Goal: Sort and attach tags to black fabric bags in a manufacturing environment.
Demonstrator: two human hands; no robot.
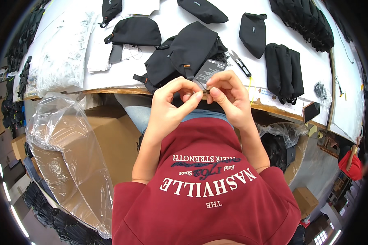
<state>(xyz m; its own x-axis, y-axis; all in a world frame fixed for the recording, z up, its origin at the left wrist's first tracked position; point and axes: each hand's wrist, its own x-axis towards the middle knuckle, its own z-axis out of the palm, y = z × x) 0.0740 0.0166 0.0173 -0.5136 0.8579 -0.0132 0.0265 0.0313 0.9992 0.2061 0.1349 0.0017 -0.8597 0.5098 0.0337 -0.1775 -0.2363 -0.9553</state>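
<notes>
My left hand (176, 94) and my right hand (232, 97) meet at the table's front edge, thumb and forefinger pinched on each. Between their fingertips is a small, thin dark piece, apparently a cord (205, 91); its exact shape is too small to make out. Just beyond the fingers lies a black hang tag (212, 70) with pale print. The tag rests against black fabric bags (192, 47) with small orange tabs, heaped in front of me. To the right of the tag, thread snips (240, 64) with dark handles lie on the white tabletop.
More black pouches (252, 34) lie across the table, with a row of them (304, 20) at the far right. Clear plastic bags (67, 53) are piled at left. Below stands a plastic-covered cardboard box (77, 155). A phone (311, 111) sits at the right edge.
</notes>
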